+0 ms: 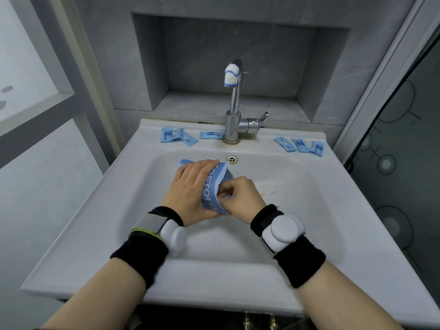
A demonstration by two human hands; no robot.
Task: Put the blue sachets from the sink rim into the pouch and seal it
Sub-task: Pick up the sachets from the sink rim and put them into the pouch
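Left hand [190, 189] grasps pouch [210, 188], right hand [240, 198] pinches its edge; pouch opening hidden by fingers, lettering part-covered

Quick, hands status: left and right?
Left hand: grips the pouch.
Right hand: pinches the pouch's edge.

Blue plastic pouch [210, 186]: mid-blue, with white block lettering and a white edge stripe.
6 small flat blue sachets [210, 135]: blue, with white printed panels and dark barcode marks.
White ceramic sink [95, 210]: plain glossy white, with a brownish stain patch [269, 189] in the basin.
Chrome metal tap [234, 110]: silver, its spout wrapped in white tape [231, 76] edged blue.
Grey stone-look wall niche [238, 55]: mottled grey.
2 black fabric wristbands [140, 256]: black, each bearing a white plastic device [283, 231].
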